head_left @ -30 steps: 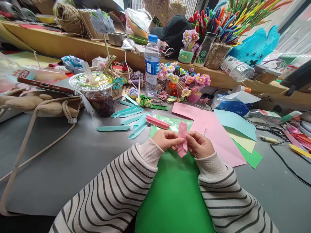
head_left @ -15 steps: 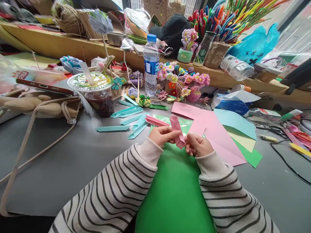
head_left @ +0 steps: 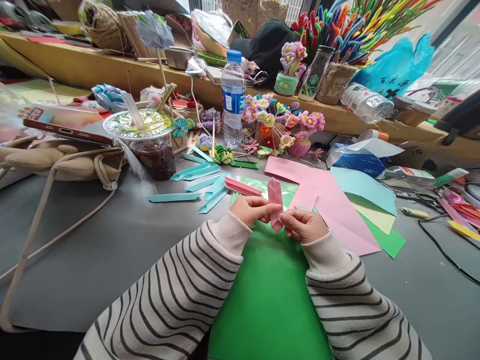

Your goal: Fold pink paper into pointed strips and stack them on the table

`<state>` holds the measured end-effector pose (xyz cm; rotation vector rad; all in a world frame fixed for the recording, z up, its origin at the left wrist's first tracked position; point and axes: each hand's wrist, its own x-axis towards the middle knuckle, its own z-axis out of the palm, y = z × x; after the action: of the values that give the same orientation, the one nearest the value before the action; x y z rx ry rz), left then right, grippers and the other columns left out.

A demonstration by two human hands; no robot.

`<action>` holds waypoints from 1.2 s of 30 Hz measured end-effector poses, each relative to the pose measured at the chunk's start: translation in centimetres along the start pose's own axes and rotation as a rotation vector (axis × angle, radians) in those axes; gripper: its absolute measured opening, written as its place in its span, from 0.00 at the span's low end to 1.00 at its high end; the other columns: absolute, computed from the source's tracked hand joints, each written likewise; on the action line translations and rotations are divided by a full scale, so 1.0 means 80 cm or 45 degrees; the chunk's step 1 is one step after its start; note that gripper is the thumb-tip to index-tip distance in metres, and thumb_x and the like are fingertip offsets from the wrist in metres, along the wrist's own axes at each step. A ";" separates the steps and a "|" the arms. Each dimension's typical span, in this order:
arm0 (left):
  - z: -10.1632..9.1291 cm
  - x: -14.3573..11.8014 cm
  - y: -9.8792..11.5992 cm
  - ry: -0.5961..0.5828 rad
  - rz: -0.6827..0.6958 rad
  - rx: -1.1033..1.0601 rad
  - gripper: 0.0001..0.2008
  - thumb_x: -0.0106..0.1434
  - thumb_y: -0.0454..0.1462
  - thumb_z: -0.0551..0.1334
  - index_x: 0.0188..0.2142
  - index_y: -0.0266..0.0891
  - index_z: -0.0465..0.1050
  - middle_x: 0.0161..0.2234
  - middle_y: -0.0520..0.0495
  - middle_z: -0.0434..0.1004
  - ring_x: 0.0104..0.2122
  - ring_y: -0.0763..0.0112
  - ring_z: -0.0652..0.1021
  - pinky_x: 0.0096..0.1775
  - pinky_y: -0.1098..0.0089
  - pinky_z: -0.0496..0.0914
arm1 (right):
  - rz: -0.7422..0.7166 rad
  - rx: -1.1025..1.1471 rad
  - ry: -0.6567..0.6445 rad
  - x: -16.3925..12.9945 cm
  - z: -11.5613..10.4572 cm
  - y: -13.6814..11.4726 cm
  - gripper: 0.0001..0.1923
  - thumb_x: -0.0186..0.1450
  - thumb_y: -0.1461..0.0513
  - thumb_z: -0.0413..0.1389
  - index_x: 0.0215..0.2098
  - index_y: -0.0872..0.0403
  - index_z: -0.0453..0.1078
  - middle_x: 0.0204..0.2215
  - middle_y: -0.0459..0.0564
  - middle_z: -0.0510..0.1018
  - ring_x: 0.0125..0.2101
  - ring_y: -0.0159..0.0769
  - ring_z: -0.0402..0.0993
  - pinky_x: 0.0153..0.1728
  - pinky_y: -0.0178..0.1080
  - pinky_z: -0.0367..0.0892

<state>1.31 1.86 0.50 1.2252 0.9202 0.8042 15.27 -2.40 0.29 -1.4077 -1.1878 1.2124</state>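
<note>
A small folded strip of pink paper stands nearly upright between my hands, its ends pointed. My left hand pinches it from the left with thumb and fingers. On the other side, my right hand grips its lower right edge between thumb and forefinger. Beneath both hands lies a green mat. Just beyond my left hand rests another folded pink strip. Several folded light-blue strips are spread to its left. Flat pink paper sheets lie to the right of my right hand.
A drink cup with a straw stands left, beside a phone on a beige bag. A water bottle and crocheted flowers line the back. Scissors and a black cable lie at the right.
The folded pink strip has turned from leaning left to nearly upright. My right hand has moved slightly left, its thumb and forefinger now on the strip's lower edge.
</note>
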 end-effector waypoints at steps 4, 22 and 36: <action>0.000 -0.001 0.001 -0.008 -0.001 0.019 0.12 0.43 0.42 0.63 0.18 0.33 0.71 0.14 0.54 0.65 0.17 0.81 0.64 0.22 0.77 0.59 | -0.008 -0.040 0.010 -0.001 0.000 -0.002 0.12 0.47 0.55 0.58 0.17 0.57 0.70 0.07 0.39 0.61 0.09 0.21 0.51 0.11 0.29 0.46; 0.004 -0.004 0.003 0.093 0.037 0.020 0.11 0.44 0.40 0.62 0.18 0.31 0.69 0.15 0.53 0.65 0.18 0.80 0.65 0.23 0.76 0.60 | -0.032 -0.068 -0.072 -0.001 -0.005 -0.003 0.11 0.49 0.56 0.57 0.21 0.58 0.70 0.08 0.39 0.63 0.10 0.22 0.55 0.11 0.29 0.50; 0.002 -0.004 0.003 0.003 0.027 0.009 0.12 0.43 0.41 0.63 0.17 0.33 0.68 0.14 0.54 0.64 0.17 0.81 0.64 0.22 0.76 0.59 | -0.128 -0.223 -0.388 0.003 -0.023 -0.006 0.14 0.54 0.54 0.51 0.20 0.56 0.67 0.14 0.44 0.68 0.14 0.25 0.60 0.12 0.29 0.53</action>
<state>1.30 1.57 0.76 1.2422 0.9133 0.8202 17.09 -2.22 0.92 -1.3004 -1.5894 1.3088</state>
